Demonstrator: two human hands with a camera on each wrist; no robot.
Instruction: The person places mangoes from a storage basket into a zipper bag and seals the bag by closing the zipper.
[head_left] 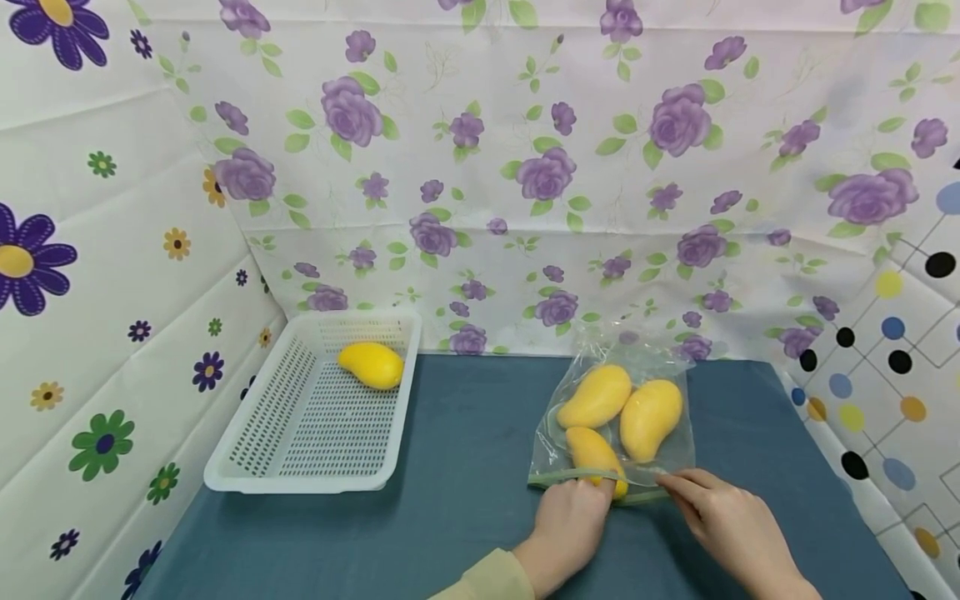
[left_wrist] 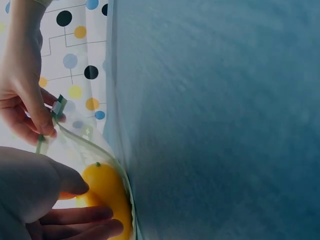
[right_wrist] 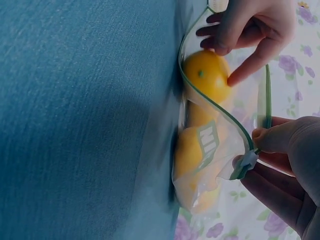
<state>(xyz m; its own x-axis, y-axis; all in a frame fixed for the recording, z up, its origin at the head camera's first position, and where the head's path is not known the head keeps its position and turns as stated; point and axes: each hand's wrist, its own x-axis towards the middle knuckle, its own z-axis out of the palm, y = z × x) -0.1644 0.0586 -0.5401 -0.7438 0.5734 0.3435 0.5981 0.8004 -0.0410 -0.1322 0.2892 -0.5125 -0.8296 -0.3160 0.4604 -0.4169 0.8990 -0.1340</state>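
Three in the bag, one outside it! Two mangoes (head_left: 622,408) lie well inside the clear bag (head_left: 550,450), and the nearest mango (head_left: 588,450) sits right at the mouth, lying partly across the rim. The left hand (head_left: 567,518) is on that one, reaching in at the opening, thumb and fingers set either side of its end in what looks like a loose grasp. Over on the other corner, the right hand (head_left: 731,523) pinches the bag's edge, right by the zip slider (right_wrist: 246,162), and the mouth gapes wide. Look across to the white basket (head_left: 300,483): a lone mango (head_left: 372,367) rests in there, near its far right corner, not yet bagged. So I'd call it most of the way: three nearly in, one left over, the zip not yet drawn.
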